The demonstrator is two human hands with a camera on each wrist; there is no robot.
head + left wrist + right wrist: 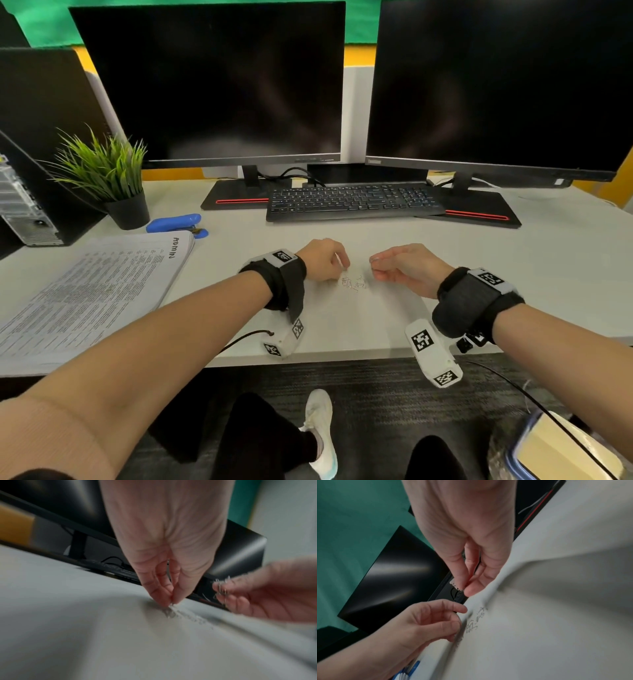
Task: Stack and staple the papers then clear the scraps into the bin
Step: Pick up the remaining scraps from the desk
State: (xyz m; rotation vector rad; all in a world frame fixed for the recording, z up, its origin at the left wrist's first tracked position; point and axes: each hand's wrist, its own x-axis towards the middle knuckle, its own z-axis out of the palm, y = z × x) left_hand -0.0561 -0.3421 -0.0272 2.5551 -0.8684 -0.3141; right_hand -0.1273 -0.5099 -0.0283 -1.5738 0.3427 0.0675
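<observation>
Scraps: loose staples [354, 283] on the table [548, 274], lying between both hands
Left hand [322, 260]: pinching at the pile's left edge
Right hand [404, 269]: pinching gathered staples, just right of the pile

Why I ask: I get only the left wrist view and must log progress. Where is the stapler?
Observer: The blue stapler lies on the desk, left of the keyboard, beside a potted plant.
Operator: And the papers?
Observer: The stack of papers lies at the desk's left, just in front of the stapler.
Operator: Any bin?
Observer: A container that may be the bin stands on the floor, below the right hand.
</observation>
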